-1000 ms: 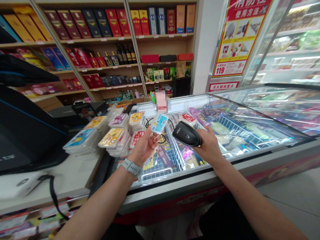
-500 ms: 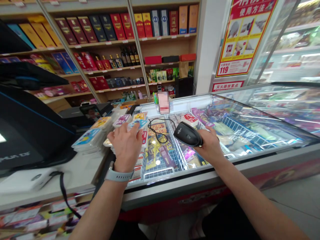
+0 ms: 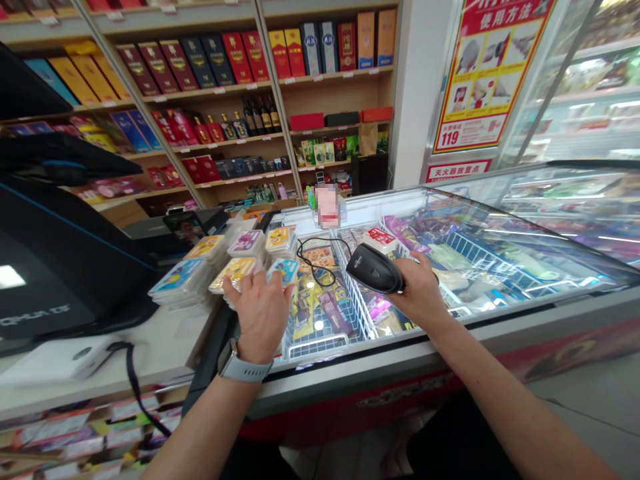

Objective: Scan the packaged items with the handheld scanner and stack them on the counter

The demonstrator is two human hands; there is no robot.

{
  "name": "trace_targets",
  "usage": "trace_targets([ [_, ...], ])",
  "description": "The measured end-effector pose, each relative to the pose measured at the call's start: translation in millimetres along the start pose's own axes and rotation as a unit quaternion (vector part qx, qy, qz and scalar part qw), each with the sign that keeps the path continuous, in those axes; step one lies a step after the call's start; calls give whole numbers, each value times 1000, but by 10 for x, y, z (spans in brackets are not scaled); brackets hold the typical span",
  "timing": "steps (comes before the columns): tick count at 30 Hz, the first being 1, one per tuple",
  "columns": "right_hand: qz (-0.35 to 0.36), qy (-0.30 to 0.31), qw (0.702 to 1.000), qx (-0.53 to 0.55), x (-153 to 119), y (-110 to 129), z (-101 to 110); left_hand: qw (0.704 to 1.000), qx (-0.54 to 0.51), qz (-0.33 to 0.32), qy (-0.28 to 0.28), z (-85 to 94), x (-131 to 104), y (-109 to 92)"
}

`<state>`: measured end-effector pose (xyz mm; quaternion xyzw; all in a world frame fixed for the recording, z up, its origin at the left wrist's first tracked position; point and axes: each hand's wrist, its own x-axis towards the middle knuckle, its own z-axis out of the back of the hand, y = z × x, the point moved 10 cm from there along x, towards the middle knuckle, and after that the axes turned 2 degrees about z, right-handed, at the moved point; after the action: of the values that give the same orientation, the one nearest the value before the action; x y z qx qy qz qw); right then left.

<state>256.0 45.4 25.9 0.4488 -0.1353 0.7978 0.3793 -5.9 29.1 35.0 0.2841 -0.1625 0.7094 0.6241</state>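
Note:
My left hand (image 3: pixel 263 313), with a grey-banded watch (image 3: pixel 245 367) on its wrist, is palm down with fingers spread. Its fingertips are at the near edges of a yellow-labelled flat pack (image 3: pixel 237 272) and a blue-labelled flat pack (image 3: pixel 286 269), both on stacks on the freezer's glass top. Fingers partly cover these packs. My right hand (image 3: pixel 417 290) is closed around the handle of a black barcode scanner (image 3: pixel 373 268), whose head points left. From the scanner a black cable (image 3: pixel 320 275) loops over the glass.
The chest freezer (image 3: pixel 345 360) holds wire baskets of packaged food under glass. More pack stacks (image 3: pixel 183 280) stand on the left counter, near a black terminal (image 3: pixel 65 267) and a white box (image 3: pixel 60 360). A red-labelled pack (image 3: pixel 380 238) lies beyond the scanner. Shelves of boxes (image 3: pixel 247 57) rise behind.
My left hand has moved nearer me, bringing the blue-labelled pack down over where a red-labelled pack showed. Purple, orange and yellow labels are now more exposed. The scanner hand has stayed put.

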Motion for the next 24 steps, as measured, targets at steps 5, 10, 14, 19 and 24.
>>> trace_targets([
  [5, 2, 9, 1000, 5, 13, 22, 1, 999, 38, -10, 9, -29, -11, -49],
  [10, 3, 10, 1000, 9, -2, 14, -19, 999, 27, -21, 9, -29, -14, -61],
  [14, -3, 17, 1000, 18, 3, 16, -24, 999, 27, -26, 12, -30, 17, -80],
  [19, -17, 11, 999, 28, 11, 17, 6, 991, -58, -116, 26, -69, 87, -432],
  [24, -23, -19, 999, 29, -2, -16, 43, 957, -183, -208, 92, -360, 186, -1009],
])
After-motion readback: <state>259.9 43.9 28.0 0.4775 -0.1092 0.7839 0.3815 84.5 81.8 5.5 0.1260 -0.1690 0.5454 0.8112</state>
